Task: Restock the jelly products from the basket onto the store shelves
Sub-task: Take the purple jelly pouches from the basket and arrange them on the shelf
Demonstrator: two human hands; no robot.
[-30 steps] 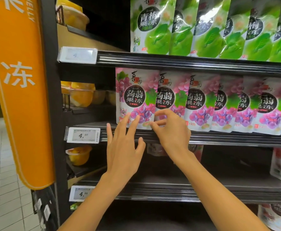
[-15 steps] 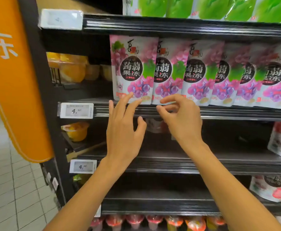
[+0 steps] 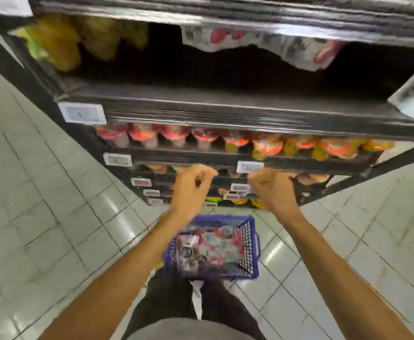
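While the basket [image 3: 252, 244] stood on the floor [image 3: 53, 217], both hands were clenched, empty
Left hand [image 3: 192, 190] and right hand [image 3: 272, 190] hovered before the shelves' [image 3: 225, 111] front edge

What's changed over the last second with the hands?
Both hands left the purple pouches on the shelf and dropped. The left hand and right hand now hang with fingers curled above the basket on the floor, and the view has tipped downward. Unchanged: neither hand holds anything.

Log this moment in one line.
left hand: curled, empty | right hand: curled, empty | purple basket: on floor, holds jelly pouches
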